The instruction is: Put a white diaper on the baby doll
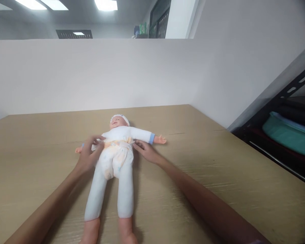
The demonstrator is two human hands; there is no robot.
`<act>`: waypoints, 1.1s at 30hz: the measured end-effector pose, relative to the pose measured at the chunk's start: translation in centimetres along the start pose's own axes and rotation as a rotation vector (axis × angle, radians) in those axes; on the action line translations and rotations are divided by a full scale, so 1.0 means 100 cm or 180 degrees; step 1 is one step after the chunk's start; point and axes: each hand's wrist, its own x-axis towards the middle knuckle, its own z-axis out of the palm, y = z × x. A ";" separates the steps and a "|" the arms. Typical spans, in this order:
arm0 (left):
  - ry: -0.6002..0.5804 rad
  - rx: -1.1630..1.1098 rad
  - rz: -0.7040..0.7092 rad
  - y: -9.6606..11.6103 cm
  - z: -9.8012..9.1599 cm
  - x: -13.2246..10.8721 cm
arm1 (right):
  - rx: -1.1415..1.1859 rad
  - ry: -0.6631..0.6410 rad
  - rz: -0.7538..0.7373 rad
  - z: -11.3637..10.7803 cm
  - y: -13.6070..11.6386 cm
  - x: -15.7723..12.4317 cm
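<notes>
Lying face up on a light brown wooden tabletop [193, 189]: one baby doll [118, 133] in a white long-sleeved suit with blue cuffs and a white headband, head toward the white wall [104, 74], bare feet toward the viewer, arms spread to either side. Item about its hips: one white diaper with pale orange print [108, 159], worn over the suit, its waistband crossing the belly between the two hands.

Left hand [88, 154]: at the waistband's left end, beside the doll's waist; thumb and forefinger stand apart, their tips near or against the diaper, slightly blurred. The doll's arm on this side passes behind it, the small hand showing beyond.

Right hand [147, 152]: at the waistband's right end, below the doll's outstretched sleeve; fingertips gathered close at the diaper's edge. Whether they pinch its material cannot be told.

Off the table, right: one black slotted metal rack [277, 101], with a teal, rounded container [289, 134] on it. Above the wall's top edge: lit rectangular ceiling panels [106, 5].
</notes>
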 end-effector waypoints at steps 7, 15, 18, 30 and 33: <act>-0.0337 0.0865 0.0097 -0.059 -0.032 -0.034 | -0.1056 0.0777 0.0124 0.014 -0.005 -0.010; -0.0470 0.0976 -0.0059 -0.061 -0.027 -0.036 | -0.1900 0.1141 0.0024 0.016 -0.029 -0.035; -0.0419 0.0736 -0.0217 -0.064 -0.024 -0.035 | -0.2033 0.1325 -0.0236 0.019 -0.047 -0.043; 0.0004 -0.0910 -0.0623 -0.066 -0.017 -0.029 | -0.1916 -0.1374 -0.2176 0.070 -0.150 0.021; 0.0104 -0.1123 -0.0640 -0.067 -0.018 -0.029 | -0.2208 -0.1913 -0.2144 0.075 -0.142 0.052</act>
